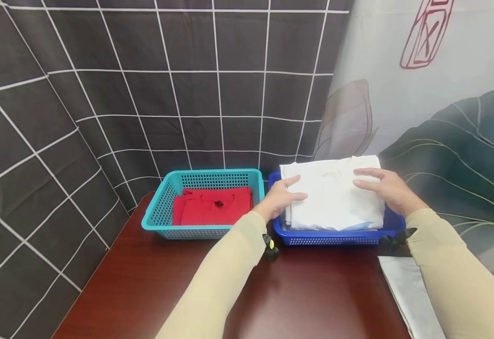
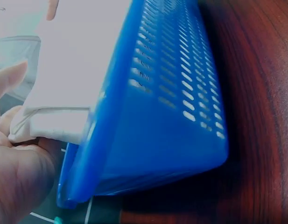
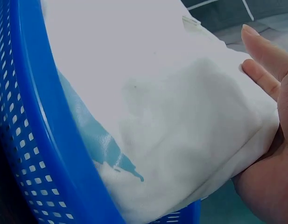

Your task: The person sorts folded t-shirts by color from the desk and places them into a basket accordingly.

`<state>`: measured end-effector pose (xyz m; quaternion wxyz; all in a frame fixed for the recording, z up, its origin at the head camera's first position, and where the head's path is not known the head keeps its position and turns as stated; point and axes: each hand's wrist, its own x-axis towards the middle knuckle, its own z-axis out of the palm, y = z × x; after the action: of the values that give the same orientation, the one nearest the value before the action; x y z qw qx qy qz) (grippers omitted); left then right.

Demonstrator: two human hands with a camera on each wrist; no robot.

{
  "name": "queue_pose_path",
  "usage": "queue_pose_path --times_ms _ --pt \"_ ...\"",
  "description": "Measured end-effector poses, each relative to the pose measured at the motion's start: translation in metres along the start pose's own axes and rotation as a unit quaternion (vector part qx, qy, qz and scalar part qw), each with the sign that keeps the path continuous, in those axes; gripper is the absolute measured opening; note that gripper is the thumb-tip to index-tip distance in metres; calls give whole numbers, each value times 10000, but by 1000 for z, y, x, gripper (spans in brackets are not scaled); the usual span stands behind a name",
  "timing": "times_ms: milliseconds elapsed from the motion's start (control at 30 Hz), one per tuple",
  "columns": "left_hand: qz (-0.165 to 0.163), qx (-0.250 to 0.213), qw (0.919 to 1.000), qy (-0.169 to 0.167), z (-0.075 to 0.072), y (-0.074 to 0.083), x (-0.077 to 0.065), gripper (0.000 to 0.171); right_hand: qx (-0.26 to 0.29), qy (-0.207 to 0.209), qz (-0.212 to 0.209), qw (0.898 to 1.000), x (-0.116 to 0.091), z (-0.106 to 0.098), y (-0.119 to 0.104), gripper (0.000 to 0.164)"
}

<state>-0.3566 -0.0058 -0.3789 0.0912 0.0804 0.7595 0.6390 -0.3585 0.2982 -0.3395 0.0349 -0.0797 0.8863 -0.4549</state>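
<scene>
A folded white garment [image 1: 329, 193] with a blue print near its front edge lies in the blue basket [image 1: 331, 238], rising above the rim. My left hand [image 1: 277, 197] holds its left side; in the left wrist view, fingers reach beneath the layered fold [image 2: 59, 123] while the thumb stands off it. At the opposite side, my right hand [image 1: 392, 189] grips the garment, with part of the hand under its edge in the right wrist view. The cloth hides some fingertips. The blue print [image 3: 101, 142] shows close to the basket wall.
To the left stands a teal basket [image 1: 200, 232] holding folded red clothing [image 1: 217, 209] with a small dark mark. A folded light grey cloth [image 1: 408, 287] lies on the brown table [image 1: 306, 292] at the right, partly behind my sleeve. Dark gridded curtain [image 1: 191, 94] hangs behind.
</scene>
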Motion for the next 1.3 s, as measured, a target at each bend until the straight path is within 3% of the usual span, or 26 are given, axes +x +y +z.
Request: queue_pose_path --times_ms 133,367,567,867,1167,1300 --pt "-25 182 9998 88 5 -3 0 68 101 -50 -49 9999 3 3 4 76" --pt "-88 689 9973 257 12 -10 1 70 -22 -316 303 9990 9 12 15 81" --pt "67 1296 9901 536 17 -12 2 69 -100 -158 260 9995 16 19 24 78" --pt "-58 1618 9841 731 20 -7 -1 70 -195 30 207 9996 21 26 28 63" --pt "-502 1793 9788 852 21 -3 0 69 -553 47 496 9972 23 30 34 73" --pt "-319 2223 9685 1075 19 0 0 66 -633 11 539 9965 23 29 38 78"
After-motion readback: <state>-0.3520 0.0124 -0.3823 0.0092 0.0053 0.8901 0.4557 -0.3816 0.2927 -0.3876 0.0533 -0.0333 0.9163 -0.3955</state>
